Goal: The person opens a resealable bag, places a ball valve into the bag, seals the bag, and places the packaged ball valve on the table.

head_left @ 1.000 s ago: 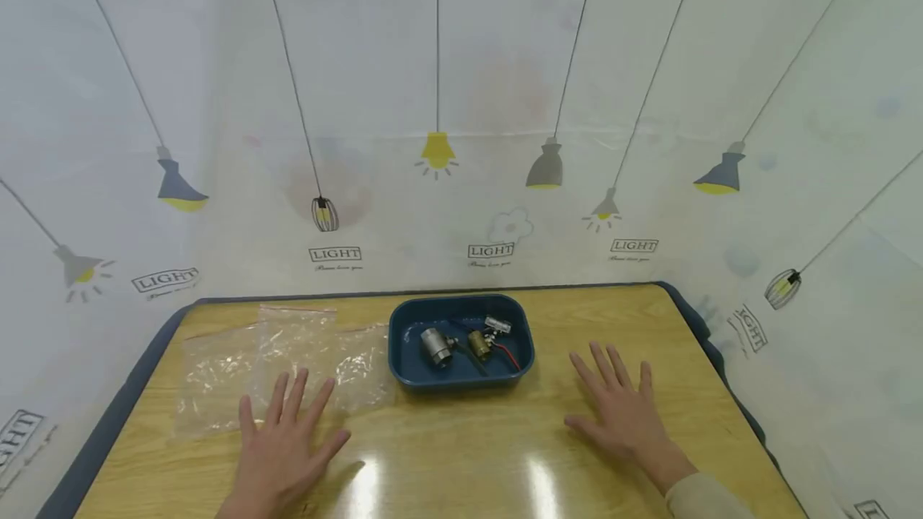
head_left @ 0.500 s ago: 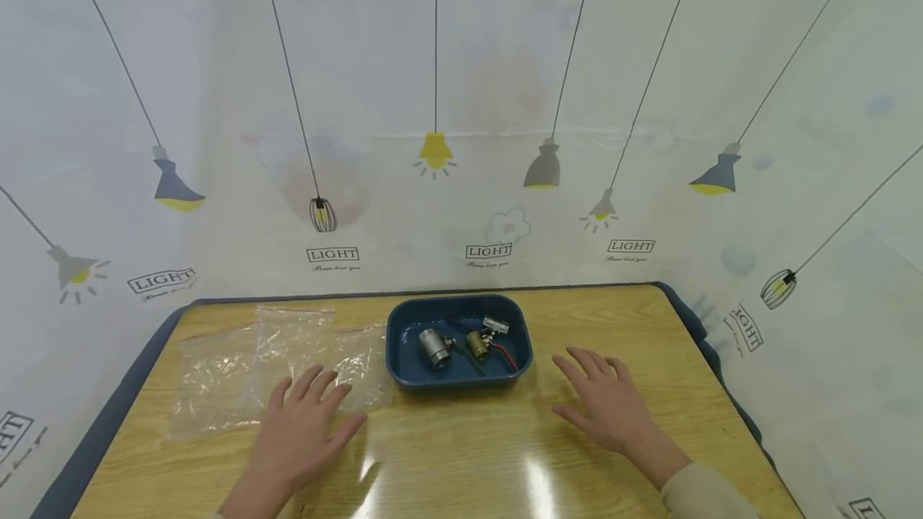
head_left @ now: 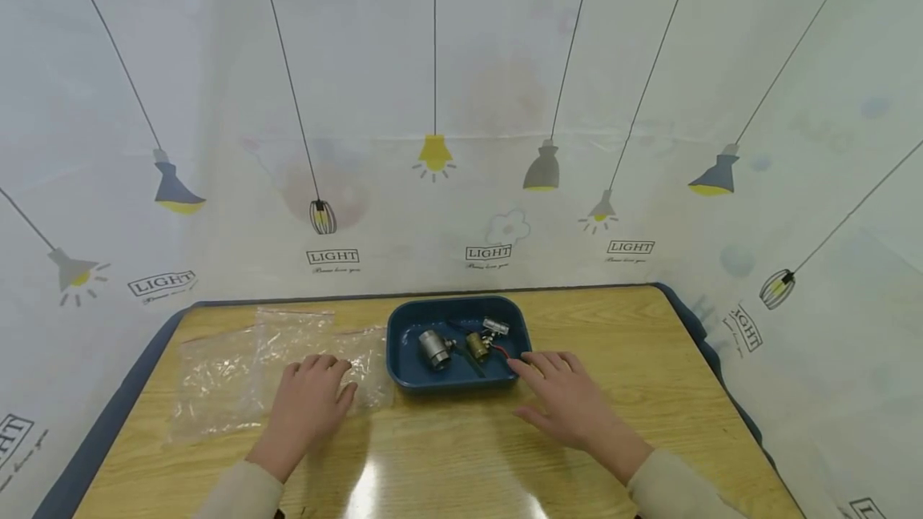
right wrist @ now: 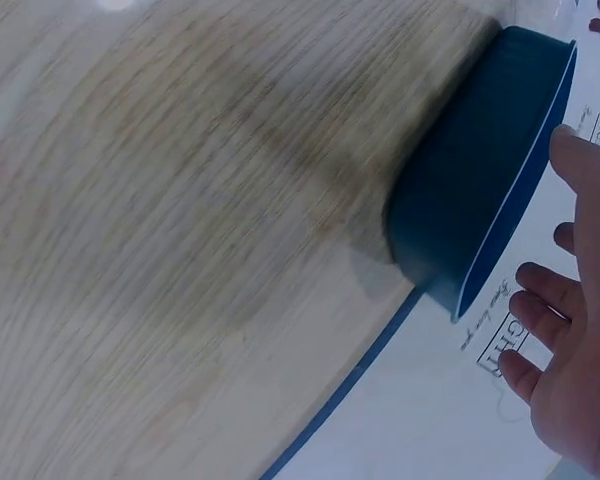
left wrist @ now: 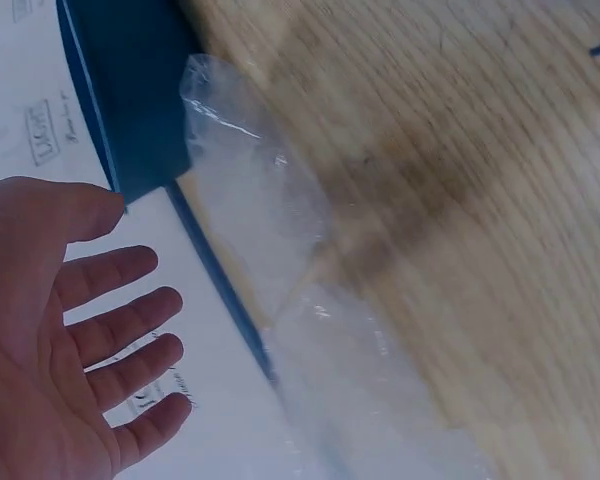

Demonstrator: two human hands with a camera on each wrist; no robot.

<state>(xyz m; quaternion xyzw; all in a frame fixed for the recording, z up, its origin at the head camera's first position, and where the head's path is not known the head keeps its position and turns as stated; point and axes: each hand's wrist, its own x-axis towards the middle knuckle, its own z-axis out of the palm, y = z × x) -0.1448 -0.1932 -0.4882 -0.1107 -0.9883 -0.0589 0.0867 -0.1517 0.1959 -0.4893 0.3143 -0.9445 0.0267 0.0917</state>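
A dark blue tray stands on the wooden table, holding several metal valve fittings. Among them are a thick silver fitting, a brass one and a small silver one by a red lever. My right hand, fingers loosely bent and holding nothing, has its fingertips right at the tray's front right corner. My left hand hovers over the clear plastic bags left of the tray; its palm is bare in the left wrist view, fingers spread and slightly bent.
The bags lie side by side, partly overlapping, with red zip edges at the top. A white sheet printed with hanging lamps rises behind the table. Dark blue edging runs along the table's left, back and right sides.
Both hands have lifted from lying spread out and their fingers have bent. My right hand has moved left to the tray's corner; my left has shifted slightly right and forward.
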